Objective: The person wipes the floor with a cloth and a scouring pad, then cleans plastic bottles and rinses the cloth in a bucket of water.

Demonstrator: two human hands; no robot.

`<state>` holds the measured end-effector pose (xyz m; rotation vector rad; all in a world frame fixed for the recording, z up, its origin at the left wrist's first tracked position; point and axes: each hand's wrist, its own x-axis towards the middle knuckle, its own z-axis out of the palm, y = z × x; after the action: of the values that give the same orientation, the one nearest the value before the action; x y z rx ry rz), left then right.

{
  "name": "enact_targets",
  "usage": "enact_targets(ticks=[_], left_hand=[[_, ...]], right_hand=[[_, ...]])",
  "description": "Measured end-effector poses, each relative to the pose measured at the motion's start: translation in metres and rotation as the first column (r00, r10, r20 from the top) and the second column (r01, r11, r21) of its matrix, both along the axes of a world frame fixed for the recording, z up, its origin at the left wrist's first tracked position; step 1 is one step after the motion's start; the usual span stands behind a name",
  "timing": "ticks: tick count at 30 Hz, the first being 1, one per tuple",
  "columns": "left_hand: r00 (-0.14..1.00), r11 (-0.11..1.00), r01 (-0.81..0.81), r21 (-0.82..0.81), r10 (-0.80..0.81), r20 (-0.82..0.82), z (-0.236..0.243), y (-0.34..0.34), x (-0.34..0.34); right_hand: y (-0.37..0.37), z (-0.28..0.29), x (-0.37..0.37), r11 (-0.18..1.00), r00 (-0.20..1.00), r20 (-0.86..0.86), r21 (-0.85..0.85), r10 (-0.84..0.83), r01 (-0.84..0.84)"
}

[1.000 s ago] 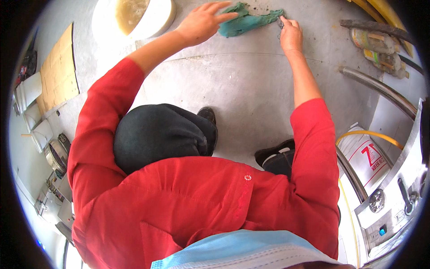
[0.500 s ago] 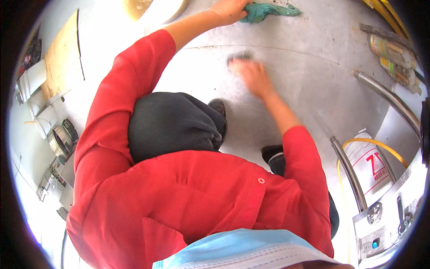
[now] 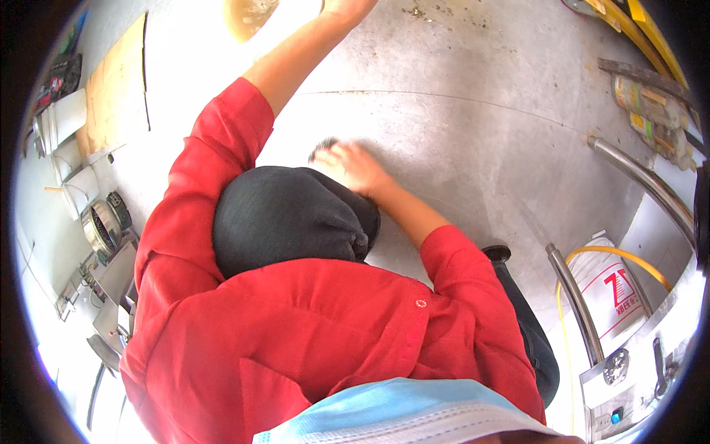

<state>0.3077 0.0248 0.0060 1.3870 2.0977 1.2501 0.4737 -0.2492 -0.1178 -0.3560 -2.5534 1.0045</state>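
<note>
The small dark object [image 3: 323,148] sits just beyond the trousered knee [image 3: 285,214], the right hand's [image 3: 355,166] fingers bent closed over its near side. It looks light, best gripped across the back; blur hides its stiffness. The left hand's [image 3: 347,7] fingers are cropped, their hold untellable

Grey floor [image 3: 473,155] bears a thin dark seam [image 3: 444,96] and whitens under bright light toward the left; cardboard sheet [image 3: 115,89] lies left, metal rail [image 3: 645,177] right.
</note>
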Motion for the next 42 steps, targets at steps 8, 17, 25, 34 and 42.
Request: enact_targets(ticks=[8,17,25,34,42], left_hand=[[0.998,0.994,0.034,-0.108,-0.029,0.051,-0.014,-0.016,-0.007],[0.987,0.995,0.067,-0.074,-0.076,-0.138,-0.038,-0.031,-0.01],[0.913,0.985,0.12,-0.126,-0.16,-0.376,-0.041,-0.03,0.0],[0.756,0.954,0.116,-0.276,-0.265,-0.599,-0.083,-0.037,0.016],[0.892,0.983,0.18,-0.037,-0.179,-0.415,-0.119,-0.04,0.014]], right_hand=[[0.251,0.054,0.014,0.574,0.633,0.35,-0.268,-0.69,0.774],[0.127,0.012,0.034,0.935,0.945,0.027,-0.14,-0.326,0.327],[0.284,0.066,0.148,0.602,0.607,0.007,-0.126,-0.795,0.789],[0.167,-0.051,0.557,-0.544,-0.544,-0.001,-0.022,-0.839,0.839],[0.312,0.006,0.258,-0.39,-0.416,0.168,-0.752,-0.894,0.532]])
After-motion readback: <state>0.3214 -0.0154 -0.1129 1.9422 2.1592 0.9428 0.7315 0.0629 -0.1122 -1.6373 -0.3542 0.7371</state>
